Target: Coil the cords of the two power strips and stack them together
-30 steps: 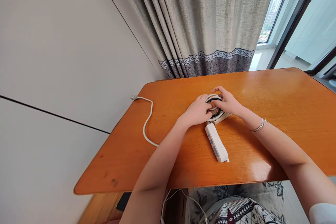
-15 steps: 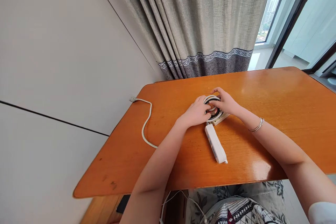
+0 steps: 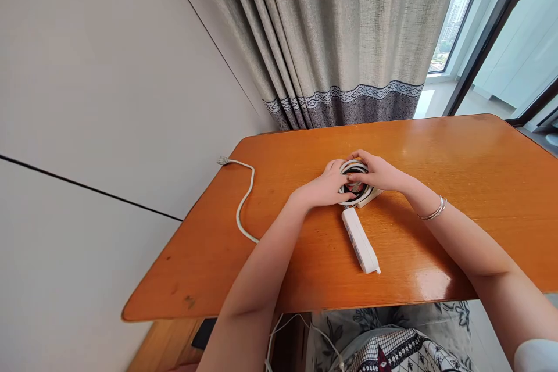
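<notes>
A coil of white and black cable [image 3: 344,202] sits near the middle of the wooden table. My left hand [image 3: 325,187] grips its left side, with the thumb along the near edge. From the right, my right hand [image 3: 380,174] holds the same coil, its thumb reaching across the middle. Below the coil lies a long white power strip [image 3: 361,242], angled toward me. Part of another white block [image 3: 370,196] shows beneath the coil's right side. A white cord [image 3: 240,209] with a plug [image 3: 223,161] stretches out on the left and passes behind my left forearm.
The orange-brown wooden table [image 3: 457,197] meets a pale wall [image 3: 96,99] at its left. A grey curtain [image 3: 349,29] hangs behind it. Below the front edge, thin white cables [image 3: 325,338] hang near my lap.
Both hands stay at the coil while their fingers shift slightly. My left thumb now extends farther along the near edge. The view has tilted a little.
</notes>
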`<action>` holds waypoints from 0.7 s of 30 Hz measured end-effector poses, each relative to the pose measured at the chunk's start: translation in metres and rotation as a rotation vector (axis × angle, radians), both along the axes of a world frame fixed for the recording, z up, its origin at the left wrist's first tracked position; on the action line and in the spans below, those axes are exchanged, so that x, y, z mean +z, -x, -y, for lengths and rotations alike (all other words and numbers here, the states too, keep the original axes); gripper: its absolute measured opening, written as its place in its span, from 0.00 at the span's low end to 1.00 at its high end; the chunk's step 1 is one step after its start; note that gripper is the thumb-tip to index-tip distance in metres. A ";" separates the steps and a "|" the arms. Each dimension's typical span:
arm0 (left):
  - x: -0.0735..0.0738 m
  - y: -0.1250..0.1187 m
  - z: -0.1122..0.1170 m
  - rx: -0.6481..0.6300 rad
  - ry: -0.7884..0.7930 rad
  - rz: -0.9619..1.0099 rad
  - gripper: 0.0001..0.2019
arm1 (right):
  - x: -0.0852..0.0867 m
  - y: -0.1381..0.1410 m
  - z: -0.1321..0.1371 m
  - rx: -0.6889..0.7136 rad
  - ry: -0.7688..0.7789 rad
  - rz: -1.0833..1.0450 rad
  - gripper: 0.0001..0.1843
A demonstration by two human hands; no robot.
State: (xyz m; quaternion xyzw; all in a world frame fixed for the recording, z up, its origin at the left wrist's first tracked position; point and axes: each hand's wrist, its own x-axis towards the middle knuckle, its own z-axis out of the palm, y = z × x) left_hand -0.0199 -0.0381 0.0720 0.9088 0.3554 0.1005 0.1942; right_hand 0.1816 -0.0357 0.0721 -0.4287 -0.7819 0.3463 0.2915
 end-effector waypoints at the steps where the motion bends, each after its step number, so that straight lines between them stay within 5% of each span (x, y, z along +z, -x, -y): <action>1: -0.001 0.000 0.000 -0.001 -0.008 0.010 0.14 | 0.001 -0.001 0.000 0.014 -0.008 0.013 0.24; 11: -0.002 -0.008 0.001 -0.002 -0.236 0.073 0.08 | -0.002 -0.011 -0.005 -0.010 -0.178 0.030 0.20; 21: 0.017 -0.022 0.020 0.041 -0.465 0.384 0.03 | 0.015 -0.014 -0.001 0.165 -0.146 -0.520 0.21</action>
